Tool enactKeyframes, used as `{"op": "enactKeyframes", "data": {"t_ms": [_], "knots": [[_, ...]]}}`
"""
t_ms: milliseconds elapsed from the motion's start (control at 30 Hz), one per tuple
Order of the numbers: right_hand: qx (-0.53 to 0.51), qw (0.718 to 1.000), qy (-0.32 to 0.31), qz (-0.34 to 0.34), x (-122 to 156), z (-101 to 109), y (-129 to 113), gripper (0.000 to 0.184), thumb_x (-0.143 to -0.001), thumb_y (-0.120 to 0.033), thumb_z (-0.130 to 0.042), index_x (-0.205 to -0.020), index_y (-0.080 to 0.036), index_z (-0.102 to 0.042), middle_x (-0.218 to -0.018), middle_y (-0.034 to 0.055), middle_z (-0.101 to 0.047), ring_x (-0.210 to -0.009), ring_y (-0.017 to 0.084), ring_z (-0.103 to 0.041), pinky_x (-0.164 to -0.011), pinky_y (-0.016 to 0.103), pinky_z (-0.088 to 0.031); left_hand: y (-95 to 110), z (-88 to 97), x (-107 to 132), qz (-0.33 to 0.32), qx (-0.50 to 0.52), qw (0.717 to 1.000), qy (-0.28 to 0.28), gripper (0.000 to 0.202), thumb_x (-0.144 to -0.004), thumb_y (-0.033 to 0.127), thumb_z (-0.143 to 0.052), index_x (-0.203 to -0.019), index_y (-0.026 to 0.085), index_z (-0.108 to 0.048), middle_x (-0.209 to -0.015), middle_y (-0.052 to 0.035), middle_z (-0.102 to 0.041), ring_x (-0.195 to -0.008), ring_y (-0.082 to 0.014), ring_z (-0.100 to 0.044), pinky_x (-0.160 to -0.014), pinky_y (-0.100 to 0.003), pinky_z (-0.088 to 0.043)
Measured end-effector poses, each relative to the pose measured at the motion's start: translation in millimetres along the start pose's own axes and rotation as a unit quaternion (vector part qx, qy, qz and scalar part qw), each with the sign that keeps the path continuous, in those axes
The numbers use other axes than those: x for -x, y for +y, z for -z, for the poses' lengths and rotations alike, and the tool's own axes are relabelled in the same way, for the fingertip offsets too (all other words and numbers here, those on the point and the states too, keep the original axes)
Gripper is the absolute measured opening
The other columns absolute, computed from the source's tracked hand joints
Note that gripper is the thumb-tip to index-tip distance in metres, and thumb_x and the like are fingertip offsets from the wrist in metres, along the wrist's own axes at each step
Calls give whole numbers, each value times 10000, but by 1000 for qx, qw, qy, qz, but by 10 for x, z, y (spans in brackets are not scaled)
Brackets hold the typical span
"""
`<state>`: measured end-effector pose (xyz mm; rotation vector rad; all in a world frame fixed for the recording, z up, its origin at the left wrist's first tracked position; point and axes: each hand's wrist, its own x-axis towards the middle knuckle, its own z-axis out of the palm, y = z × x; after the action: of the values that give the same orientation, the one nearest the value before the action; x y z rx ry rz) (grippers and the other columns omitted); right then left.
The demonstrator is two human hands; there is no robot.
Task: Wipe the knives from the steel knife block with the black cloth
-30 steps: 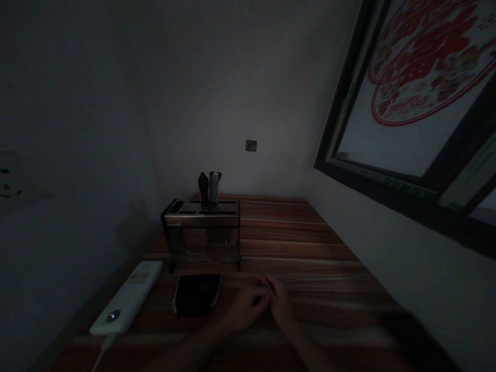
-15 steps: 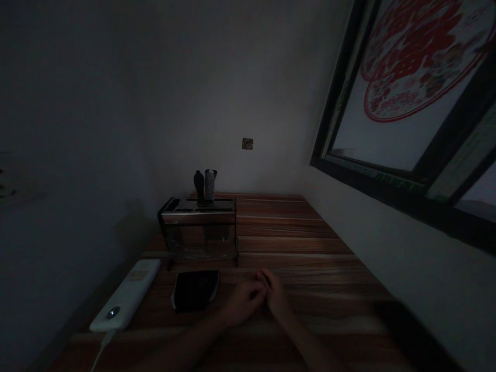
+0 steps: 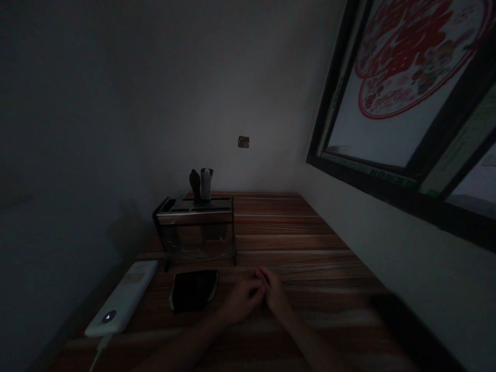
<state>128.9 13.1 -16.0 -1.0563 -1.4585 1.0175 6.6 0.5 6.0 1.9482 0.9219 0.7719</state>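
In dim light my left hand (image 3: 242, 301) and my right hand (image 3: 276, 292) rest side by side on a striped wooden table (image 3: 310, 268), their fingertips touching each other. Both have curled fingers; whether they pinch anything is too dark to tell. A black phone-like slab (image 3: 194, 290) lies flat just left of my left hand. Further left lies a white power bank (image 3: 123, 304) with a small glowing light and a cable at its near end.
A clear-sided knife holder (image 3: 196, 230) with two handles (image 3: 200, 186) sticking up stands behind the black slab, near the back wall. A dark-framed window (image 3: 399, 108) with a red paper cutting fills the right wall. A dark object (image 3: 406, 330) lies at the table's right edge.
The hands stay together in the same place. The view has drifted slightly, so everything sits a little further left and lower than before.
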Motion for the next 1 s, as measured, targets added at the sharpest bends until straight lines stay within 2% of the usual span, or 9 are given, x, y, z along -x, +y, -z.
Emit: {"op": "enactKeyframes", "data": {"t_ms": [167,567,667,800,1000], "knots": [[1,1000,7,2,-10,-2,29,348,-803,-490,-475,-728,-178,-611,-696,39,-633,-696,196,-580,-658,286,-440,-7,-4,1,6,6,1000,0,333,-864,336,-353,-622,154,-489,-518,32,-474,-494,-93,-429,-504,-192,-326],[15,1000,18,18,-17,-10,58,373,-793,-516,-476,-696,-180,-605,-646,19,-613,-651,183,-565,-618,269,-425,12,-8,7,-37,-55,997,34,363,-877,288,-337,-576,159,-495,-520,14,-508,-552,-108,-475,-536,-192,-363],[24,999,31,20,-18,1,48,394,-794,-529,-464,-672,-177,-592,-632,18,-599,-641,181,-555,-612,268,-420,16,-3,24,-68,-101,992,45,351,-881,264,-332,-610,155,-526,-547,8,-536,-568,-109,-498,-553,-193,-377],[32,999,30,22,-11,28,31,406,-800,-537,-445,-686,-175,-590,-651,22,-600,-657,183,-558,-627,270,-417,46,4,76,-128,-201,971,34,296,-880,233,-341,-733,155,-586,-702,-25,-619,-675,-128,-555,-637,-209,-403],[39,999,29,24,3,50,27,432,-781,-563,-448,-671,-170,-590,-634,22,-591,-635,181,-548,-630,278,-411,172,17,164,-141,-246,959,8,237,-849,255,-412,-769,167,-617,-757,-53,-652,-702,-159,-591,-650,-230,-411]]}}
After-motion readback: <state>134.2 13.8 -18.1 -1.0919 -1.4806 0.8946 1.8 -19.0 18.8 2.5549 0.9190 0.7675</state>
